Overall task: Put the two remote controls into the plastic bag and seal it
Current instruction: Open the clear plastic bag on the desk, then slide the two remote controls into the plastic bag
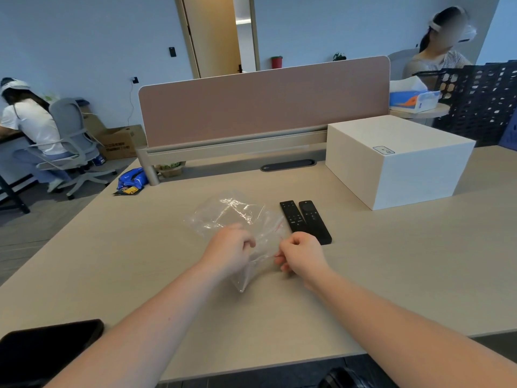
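A clear plastic bag (232, 217) with a thin red strip along its mouth lies crumpled on the beige desk (391, 275). My left hand (229, 247) pinches the bag's near part. My right hand (300, 254) pinches the bag's edge by the red strip. Two black remote controls lie side by side just right of the bag: the left remote (292, 215) and the right remote (313, 219). Both are outside the bag, and my right hand covers the near end of the left one.
A white box (397, 161) stands at the back right of the desk. A pink divider panel (263, 105) runs along the far edge. A black phone (47, 348) lies at the near left corner. Two people sit at other desks, left and right.
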A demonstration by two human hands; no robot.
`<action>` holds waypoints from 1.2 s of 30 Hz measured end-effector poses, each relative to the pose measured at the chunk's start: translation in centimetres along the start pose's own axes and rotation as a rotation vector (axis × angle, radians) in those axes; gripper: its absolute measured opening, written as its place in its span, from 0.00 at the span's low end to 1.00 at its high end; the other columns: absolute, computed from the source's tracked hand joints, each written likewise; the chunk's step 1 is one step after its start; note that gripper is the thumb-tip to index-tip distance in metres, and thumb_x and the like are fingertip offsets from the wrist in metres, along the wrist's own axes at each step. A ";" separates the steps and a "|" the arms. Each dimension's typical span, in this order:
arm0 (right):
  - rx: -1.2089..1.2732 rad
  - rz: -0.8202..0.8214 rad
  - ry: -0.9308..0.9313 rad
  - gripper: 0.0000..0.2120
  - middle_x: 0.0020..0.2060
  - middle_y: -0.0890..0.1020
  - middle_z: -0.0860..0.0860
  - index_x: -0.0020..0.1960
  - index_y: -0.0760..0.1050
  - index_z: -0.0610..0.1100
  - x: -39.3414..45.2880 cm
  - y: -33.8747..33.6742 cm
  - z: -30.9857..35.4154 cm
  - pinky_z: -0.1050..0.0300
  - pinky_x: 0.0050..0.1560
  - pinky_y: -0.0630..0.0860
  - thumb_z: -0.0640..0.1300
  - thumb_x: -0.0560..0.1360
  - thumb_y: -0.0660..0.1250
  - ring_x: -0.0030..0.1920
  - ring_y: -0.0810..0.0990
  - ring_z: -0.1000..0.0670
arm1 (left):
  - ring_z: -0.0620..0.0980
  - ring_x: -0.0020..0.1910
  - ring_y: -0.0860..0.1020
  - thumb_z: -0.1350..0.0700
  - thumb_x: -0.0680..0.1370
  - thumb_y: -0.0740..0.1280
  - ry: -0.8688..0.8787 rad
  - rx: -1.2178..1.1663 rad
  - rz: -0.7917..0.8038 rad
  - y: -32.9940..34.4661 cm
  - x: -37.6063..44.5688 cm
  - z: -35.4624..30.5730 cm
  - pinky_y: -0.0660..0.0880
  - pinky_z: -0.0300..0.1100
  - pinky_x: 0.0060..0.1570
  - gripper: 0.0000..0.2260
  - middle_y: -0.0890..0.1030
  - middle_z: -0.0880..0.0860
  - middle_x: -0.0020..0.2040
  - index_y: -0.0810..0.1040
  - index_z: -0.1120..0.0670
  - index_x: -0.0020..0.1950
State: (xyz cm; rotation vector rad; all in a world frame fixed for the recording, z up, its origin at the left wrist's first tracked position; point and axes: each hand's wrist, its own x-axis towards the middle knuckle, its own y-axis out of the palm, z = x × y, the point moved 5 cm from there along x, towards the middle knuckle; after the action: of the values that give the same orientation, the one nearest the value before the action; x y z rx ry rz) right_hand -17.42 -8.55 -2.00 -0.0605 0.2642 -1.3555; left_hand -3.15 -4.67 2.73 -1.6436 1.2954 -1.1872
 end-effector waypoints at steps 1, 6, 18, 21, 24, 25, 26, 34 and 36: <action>0.010 -0.014 0.005 0.06 0.28 0.79 0.46 0.38 0.70 0.40 0.1 -0.1 -0.2 0.58 0.28 0.72 0.34 0.72 0.57 0.20 0.75 0.53 | 0.57 0.46 0.75 0.61 0.73 0.62 -0.015 0.048 -0.019 -0.2 0.1 0.0 0.68 0.43 0.40 0.09 0.73 0.52 0.38 0.81 0.59 0.45; -0.017 -0.011 0.033 0.06 0.27 0.78 0.46 0.40 0.71 0.40 0.0 -0.5 -0.9 0.61 0.23 0.68 0.34 0.73 0.56 0.17 0.71 0.54 | 0.58 0.55 0.75 0.52 0.73 0.68 -0.120 0.096 -0.123 -1.4 0.3 0.3 0.73 0.49 0.50 0.17 0.74 0.55 0.57 0.74 0.58 0.58; -0.245 0.011 -0.031 0.12 0.31 0.79 0.48 0.36 0.67 0.43 0.3 -1.3 -0.9 0.63 0.25 0.65 0.47 0.75 0.64 0.25 0.70 0.50 | 0.61 0.55 0.69 0.73 0.69 0.60 0.033 0.188 -0.169 -2.7 0.5 1.8 0.76 0.58 0.50 0.29 0.69 0.56 0.67 0.66 0.57 0.68; -0.307 -0.197 -0.229 0.13 0.33 0.78 0.51 0.39 0.73 0.43 -0.2 -2.8 0.1 0.58 0.34 0.71 0.52 0.75 0.65 0.35 0.75 0.50 | 0.63 0.46 0.74 0.74 0.64 0.63 0.140 0.244 -0.133 -2.0 0.8 2.1 0.78 0.56 0.45 0.18 0.81 0.62 0.50 0.79 0.63 0.51; -0.556 -0.255 -0.300 0.09 0.49 0.78 0.47 0.50 0.73 0.43 0.1 -3.4 0.4 0.53 0.41 0.74 0.49 0.76 0.64 0.45 0.78 0.45 | 0.63 0.40 0.76 0.72 0.63 0.64 0.180 0.262 -0.096 -1.7 0.9 1.7 0.79 0.53 0.40 0.10 0.82 0.62 0.39 0.81 0.63 0.40; -0.654 -0.234 -0.288 0.11 0.53 0.75 0.46 0.53 0.72 0.43 0.4 -3.3 0.2 0.54 0.40 0.74 0.49 0.76 0.64 0.47 0.78 0.43 | 0.62 0.40 0.76 0.70 0.65 0.64 0.188 0.250 -0.097 -1.7 0.8 1.5 0.78 0.54 0.40 0.09 0.82 0.62 0.38 0.81 0.63 0.40; -0.731 -0.213 -0.271 0.13 0.54 0.74 0.46 0.55 0.71 0.43 0.6 -3.2 0.0 0.54 0.39 0.73 0.50 0.76 0.64 0.48 0.78 0.42 | 0.62 0.41 0.76 0.69 0.67 0.64 0.194 0.237 -0.110 -1.8 0.7 1.3 0.78 0.53 0.41 0.07 0.82 0.62 0.38 0.81 0.63 0.41; -0.977 -0.214 -0.238 0.12 0.53 0.73 0.43 0.55 0.68 0.42 1.5 -2.3 0.8 0.54 0.36 0.69 0.49 0.77 0.60 0.47 0.78 0.41 | 0.60 0.50 0.73 0.63 0.72 0.63 0.175 0.267 -0.011 -1.3 -0.1 1.1 0.74 0.52 0.46 0.10 0.80 0.59 0.45 0.77 0.60 0.51; -0.976 -0.229 -0.224 0.11 0.52 0.74 0.42 0.55 0.67 0.41 1.5 -2.2 1.0 0.54 0.36 0.69 0.46 0.76 0.61 0.48 0.78 0.40 | 0.61 0.50 0.74 0.63 0.73 0.61 0.133 0.245 -0.026 -1.6 -0.3 1.1 0.74 0.51 0.46 0.11 0.80 0.60 0.47 0.73 0.58 0.55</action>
State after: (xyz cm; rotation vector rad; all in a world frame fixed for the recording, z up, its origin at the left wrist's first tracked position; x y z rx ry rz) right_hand -19.03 -10.60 -0.81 -1.0750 0.7233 -1.3179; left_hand -1.62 -4.05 3.75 -1.4288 1.1585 -1.4311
